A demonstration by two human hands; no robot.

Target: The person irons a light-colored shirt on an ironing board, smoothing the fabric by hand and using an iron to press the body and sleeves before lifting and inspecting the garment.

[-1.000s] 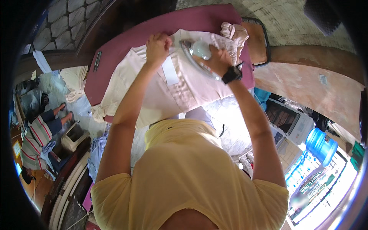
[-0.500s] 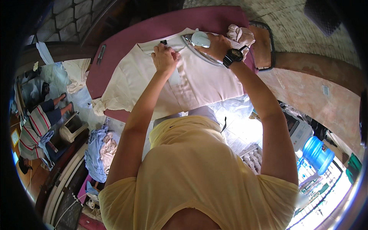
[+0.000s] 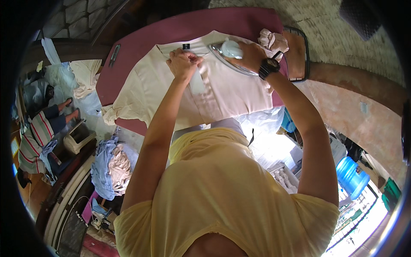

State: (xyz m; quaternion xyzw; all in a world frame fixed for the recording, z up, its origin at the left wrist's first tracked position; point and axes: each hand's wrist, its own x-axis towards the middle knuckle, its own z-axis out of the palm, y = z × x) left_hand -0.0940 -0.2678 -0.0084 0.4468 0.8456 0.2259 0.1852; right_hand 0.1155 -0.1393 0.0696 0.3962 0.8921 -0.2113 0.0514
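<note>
A cream shirt (image 3: 145, 88) lies spread over the maroon ironing board (image 3: 188, 28), its dark collar label (image 3: 186, 46) at the far side. My left hand (image 3: 183, 65) rests on the shirt just below that label, fingers bent and drawn together on the cloth; the exact grip is partly hidden. With my right hand (image 3: 252, 58), a black watch on its wrist, I grip the handle of an iron (image 3: 231, 49). The iron sits on the right part of the shirt, its tip pointing to the far left. A pale strip (image 3: 197, 84) shows along the shirt's middle, below my left hand.
Crumpled cream cloth (image 3: 274, 41) lies at the board's right end, beside a metal-framed rest (image 3: 298, 53). A slim metal tool (image 3: 114, 55) is on the board's left. Blue and beige clothes (image 3: 102, 169) are heaped lower left. Another person (image 3: 40, 132) sits far left.
The iron and my right hand have moved slightly to the right and nearer. My left hand stays near the label, its fingers slightly shifted. The whole view has shifted a little.
</note>
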